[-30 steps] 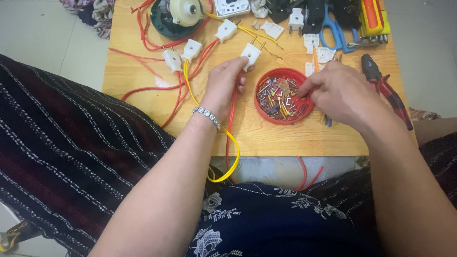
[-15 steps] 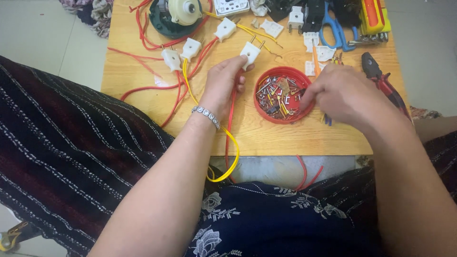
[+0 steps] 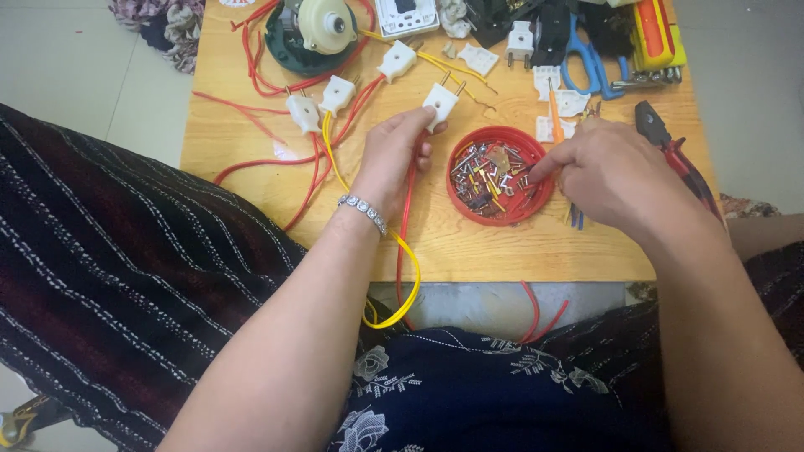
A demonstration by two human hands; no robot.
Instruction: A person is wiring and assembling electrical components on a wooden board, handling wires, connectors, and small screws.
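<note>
Wooden tabletop [image 3: 251, 159] carries a red dish of small metal parts [image 3: 499, 176] between the two hands. Left hand [image 3: 394, 155] pinches a white two-pin plug [image 3: 440, 100], pins aimed up and away, its red wire [image 3: 405, 234] trailing back toward the body. Right hand [image 3: 607, 172], nearer the dish, has fingertips pressed together over its right rim.

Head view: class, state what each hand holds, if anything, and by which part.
The left hand holds a white plug by its body, prongs pointing away. The right hand reaches its fingers into the red dish; whether they grip anything cannot be told.
</note>
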